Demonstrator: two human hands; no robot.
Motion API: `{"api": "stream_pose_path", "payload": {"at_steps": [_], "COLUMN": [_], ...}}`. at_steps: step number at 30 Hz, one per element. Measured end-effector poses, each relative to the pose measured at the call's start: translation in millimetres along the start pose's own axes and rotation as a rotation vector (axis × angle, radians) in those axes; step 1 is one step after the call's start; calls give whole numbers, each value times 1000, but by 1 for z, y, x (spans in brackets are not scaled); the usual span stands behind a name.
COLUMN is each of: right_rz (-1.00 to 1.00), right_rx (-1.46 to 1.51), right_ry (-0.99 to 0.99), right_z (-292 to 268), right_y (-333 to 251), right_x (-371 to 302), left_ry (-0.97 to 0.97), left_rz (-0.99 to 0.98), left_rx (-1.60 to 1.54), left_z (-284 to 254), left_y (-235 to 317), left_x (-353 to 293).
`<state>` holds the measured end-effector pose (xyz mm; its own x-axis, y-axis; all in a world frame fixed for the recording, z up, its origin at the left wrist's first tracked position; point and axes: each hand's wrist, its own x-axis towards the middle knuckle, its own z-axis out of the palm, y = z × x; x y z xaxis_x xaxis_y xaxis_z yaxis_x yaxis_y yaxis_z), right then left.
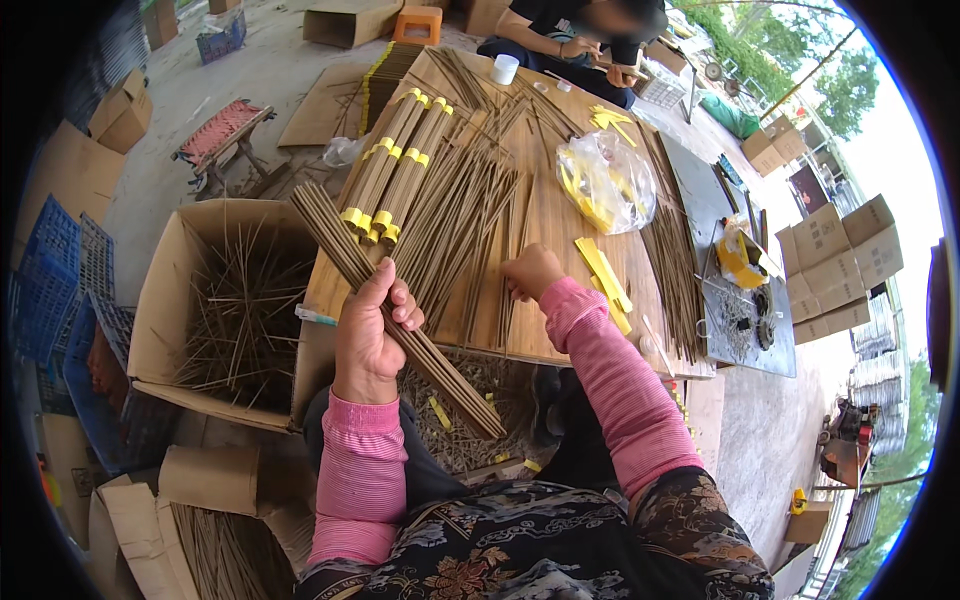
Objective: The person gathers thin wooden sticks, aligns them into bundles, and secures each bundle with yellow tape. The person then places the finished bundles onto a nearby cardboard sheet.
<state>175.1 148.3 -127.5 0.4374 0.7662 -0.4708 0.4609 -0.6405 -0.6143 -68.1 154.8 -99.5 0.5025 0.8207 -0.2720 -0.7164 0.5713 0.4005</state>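
One bundle of sticks (400, 320) gripped in our left hand (372, 335), long axis far-left to near-right; right hand (530, 272), fingers curled, touches loose sticks (470, 220) on surface (560, 215), just right

A box (165, 300) of loose sticks stood at the left; a plastic bag (605, 180) lay right, tied bundles (395, 165) and a cup (505, 68) farther off.

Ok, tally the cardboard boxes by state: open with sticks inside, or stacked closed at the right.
Open cardboard box with sticks inside: 1
Closed cardboard boxes stacked at right: 2
Total: 3
Left hand grips a stick bundle; right hand touches loose sticks.
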Motion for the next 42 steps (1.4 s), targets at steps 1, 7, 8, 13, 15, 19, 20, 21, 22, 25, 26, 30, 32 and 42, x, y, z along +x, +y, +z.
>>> {"api": "stream_pose_path", "payload": {"at_steps": [1, 7, 8, 13, 15, 19, 20, 21, 22, 25, 26, 30, 32, 42], "right_rz": [-9, -21, -17, -40, -103, -24, -8, 8, 43, 106, 98, 58, 60, 33], "right_rx": [31, 45, 36, -124, -291, -407, -414, -421, -382, -318, -335, -445, -525, -559], "right_ry": [16, 82, 75, 48, 48, 68, 53, 39, 37, 49, 60, 132, 151, 168], "right_z": [-2, -5, -6, -6, -7, -13, -16, -18, -19, -23, -23, -18, -20, -19], "right_y": [-1, 2, 0, -3, -3, -1, -1, -2, -5, -13, -14, -4, -3, -13], "right_x": [-3, -1, -3, 8, 11, 6, 4, 2, -1, -8, -9, -1, 1, -3], "left_ry": [-1, 17, 21, 23, 25, 9, 12, 15, 19, 25, 26, 14, 16, 41], "left_rz": [3, 1, 3, 1, 9, 5, 10, 15, 14, 10, 8, 7, 6, 3], "left_rx": [-2, 2, 12, 14, 15, -2, 0, 2, 4, 13, 17, 4, 7, 31], "left_z": [0, 0, 2, 2, 1, -3, -2, -1, -1, 1, 2, 0, 1, 3], "left_y": [0, 1, 1, 1, 1, 1, 2, 2, 2, 1, 1, 0, 0, -5], "left_x": [0, 0, -1, -1, -1, 0, -1, -1, -1, -1, -1, 0, 0, 2]}}
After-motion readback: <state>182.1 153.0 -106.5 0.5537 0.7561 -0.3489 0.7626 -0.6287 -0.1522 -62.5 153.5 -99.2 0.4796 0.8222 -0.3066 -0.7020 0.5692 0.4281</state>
